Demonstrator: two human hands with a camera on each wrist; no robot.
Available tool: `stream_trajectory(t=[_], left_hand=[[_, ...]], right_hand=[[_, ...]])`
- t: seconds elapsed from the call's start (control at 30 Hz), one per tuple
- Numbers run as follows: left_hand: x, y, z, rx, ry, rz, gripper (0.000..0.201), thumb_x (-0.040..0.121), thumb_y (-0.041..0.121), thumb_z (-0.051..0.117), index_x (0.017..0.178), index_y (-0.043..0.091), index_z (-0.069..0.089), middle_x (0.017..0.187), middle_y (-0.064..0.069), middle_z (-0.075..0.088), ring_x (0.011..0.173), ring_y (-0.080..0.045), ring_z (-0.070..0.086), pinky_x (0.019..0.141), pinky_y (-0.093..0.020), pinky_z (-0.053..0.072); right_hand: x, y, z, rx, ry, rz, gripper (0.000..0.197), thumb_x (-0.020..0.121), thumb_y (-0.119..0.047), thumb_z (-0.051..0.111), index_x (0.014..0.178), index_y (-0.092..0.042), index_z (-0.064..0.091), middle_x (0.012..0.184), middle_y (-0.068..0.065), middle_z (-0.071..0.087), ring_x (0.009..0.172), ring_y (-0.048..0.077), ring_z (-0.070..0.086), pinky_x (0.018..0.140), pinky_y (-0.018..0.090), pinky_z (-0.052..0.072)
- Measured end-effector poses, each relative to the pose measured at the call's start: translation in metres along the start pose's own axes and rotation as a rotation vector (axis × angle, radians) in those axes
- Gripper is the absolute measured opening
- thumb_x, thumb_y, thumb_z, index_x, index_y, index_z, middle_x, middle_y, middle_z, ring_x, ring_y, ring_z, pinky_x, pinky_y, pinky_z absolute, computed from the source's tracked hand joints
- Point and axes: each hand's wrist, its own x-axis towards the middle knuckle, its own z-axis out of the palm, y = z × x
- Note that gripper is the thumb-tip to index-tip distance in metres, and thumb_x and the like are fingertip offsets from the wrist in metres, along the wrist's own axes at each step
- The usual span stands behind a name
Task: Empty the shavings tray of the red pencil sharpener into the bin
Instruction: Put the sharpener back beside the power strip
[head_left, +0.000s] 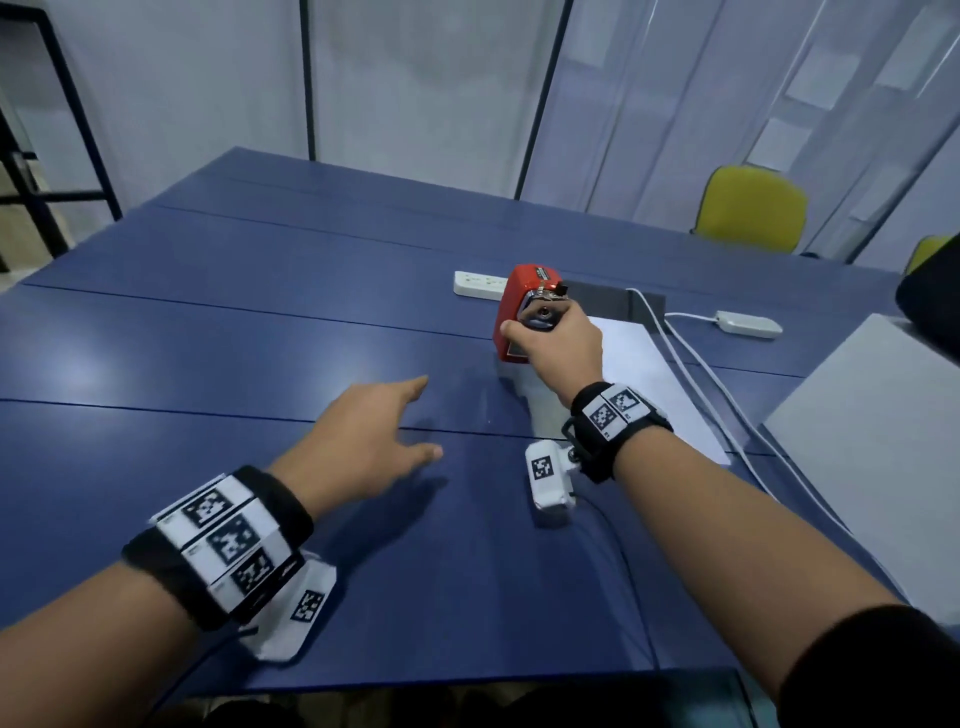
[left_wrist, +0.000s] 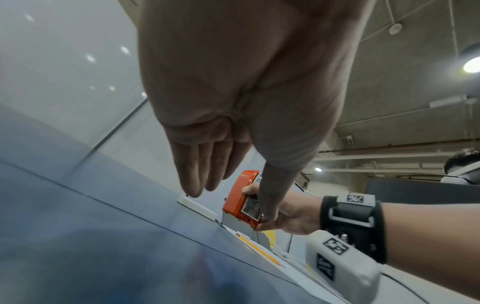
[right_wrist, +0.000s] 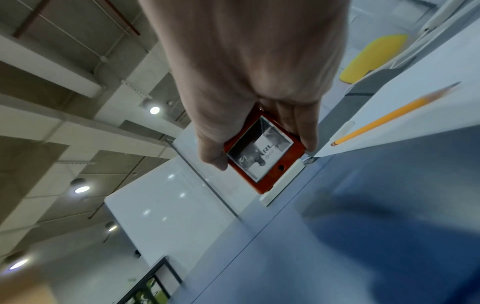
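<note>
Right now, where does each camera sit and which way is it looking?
Head: on the head, looking forward and down at the blue table; both forearms show.
Left wrist: under the open left hand, looking along its fingers.
Right wrist: under the right hand, which grips the red pencil sharpener.
Shared: all views show the sharpener; both wrist views show a yellow pencil.

Legible text is limited. The clear front panel (right_wrist: 259, 150) of the red pencil sharpener (right_wrist: 275, 164) carries a white label showing the letters "RL" (the rest is covered or blurred). A dark nameplate (head_left: 540, 272) on top of the sharpener bears print too small to read. The wristbands (head_left: 615, 410) carry black-and-white square code markers, not readable characters.
</note>
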Motion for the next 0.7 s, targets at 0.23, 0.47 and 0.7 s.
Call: stream_trajectory(t=[0.23, 0.47, 0.7], left_hand=[[-0.01, -0.002, -0.009, 0.119, -0.123, 0.006, 0.091, 0.09, 0.065, 0.067, 0.165, 0.027, 0.033, 0.166, 0.01, 0.043, 0.155, -0.015, 0.037, 0.12, -0.03, 0.035], [-0.017, -0.002, -0.009, 0.154, -0.152, -0.02, 0.089, 0.089, 0.07, 0.063, 0.163, 0.028, 0.037, 0.161, 0.011, 0.05, 0.148, -0.013, 0.047, 0.111, -0.027, 0.042], [-0.015, 0.011, -0.007, 0.181, -0.173, -0.045, 0.088, 0.09, 0.069, 0.063, 0.164, 0.029, 0.036, 0.159, 0.009, 0.052, 0.147, -0.015, 0.048, 0.109, -0.028, 0.044]], right_hand=[[0.054, 0.02, 0.027, 0.044, 0.002, 0.093, 0.049, 0.069, -0.039, 0.092, 0.111, -0.024, 0.071, 0.113, -0.006, 0.074, 0.105, 0.018, 0.07, 0.084, 0.027, 0.054], [0.08, 0.038, 0.039, 0.062, -0.016, 0.108, 0.052, 0.075, -0.033, 0.094, 0.117, -0.022, 0.064, 0.112, -0.004, 0.068, 0.104, 0.019, 0.067, 0.085, 0.027, 0.051], [0.09, 0.045, 0.045, 0.063, -0.069, 0.082, 0.049, 0.076, -0.039, 0.095, 0.106, -0.029, 0.058, 0.118, -0.004, 0.068, 0.108, 0.02, 0.066, 0.099, 0.039, 0.059]])
